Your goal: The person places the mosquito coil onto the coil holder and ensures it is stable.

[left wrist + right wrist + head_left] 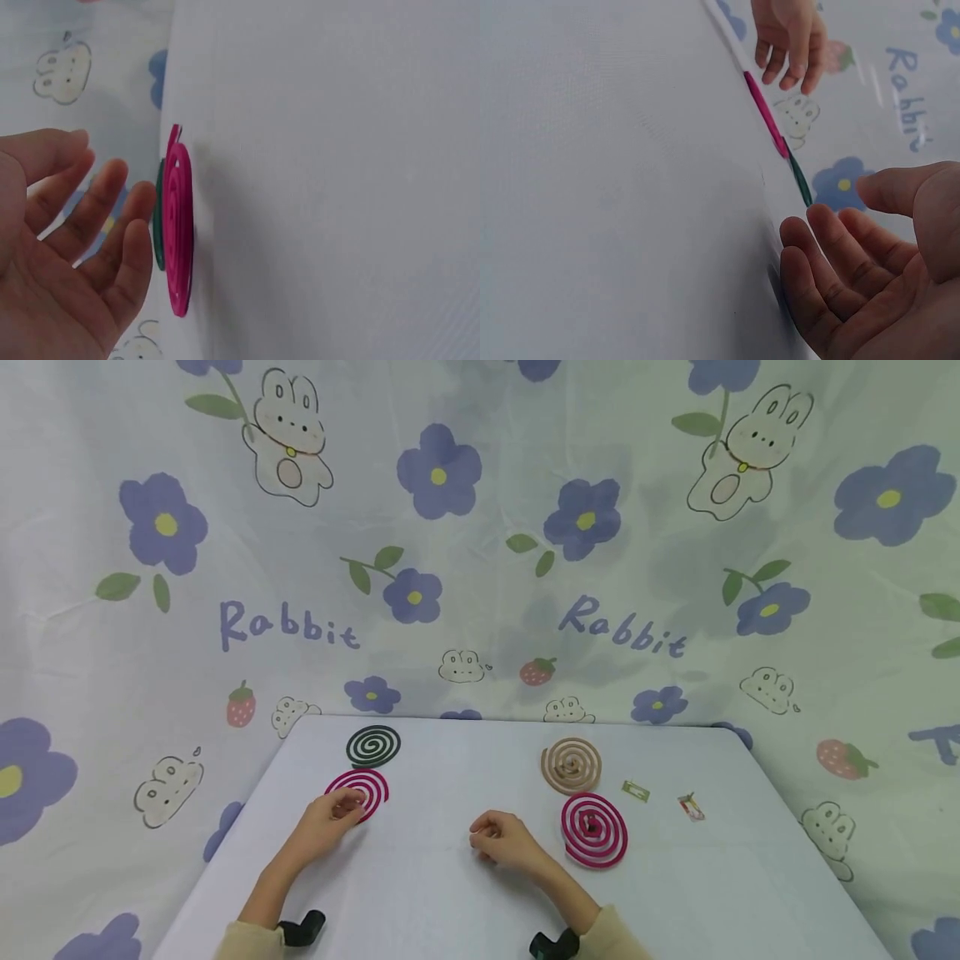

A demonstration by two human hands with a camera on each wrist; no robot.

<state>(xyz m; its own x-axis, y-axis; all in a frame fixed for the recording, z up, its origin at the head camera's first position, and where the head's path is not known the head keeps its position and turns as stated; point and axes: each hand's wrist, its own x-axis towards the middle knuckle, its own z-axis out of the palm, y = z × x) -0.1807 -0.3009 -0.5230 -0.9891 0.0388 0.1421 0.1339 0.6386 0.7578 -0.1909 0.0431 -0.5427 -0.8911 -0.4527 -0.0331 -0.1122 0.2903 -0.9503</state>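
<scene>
My left hand [328, 822] hovers at the near side of a pink mosquito coil [366, 782] on the left of the white table, fingers loosely bent and holding nothing. In the left wrist view that pink coil [178, 232] appears edge-on beyond the fingertips. Behind it lies a dark green coil [373, 746]. My right hand [510, 842] is low over the table's middle, fingers relaxed and the palm empty in the right wrist view. To its right lies another pink coil [594, 831], with a tan coil [571, 766] just behind; small pieces sit at both centres.
A small gold-green flat piece [636, 791] and a red, white and yellow piece [691, 807] lie right of the coils. A patterned rabbit-and-flower cloth [480, 577] hangs behind the white table [465, 777]. A black band device [303, 928] is on the left wrist.
</scene>
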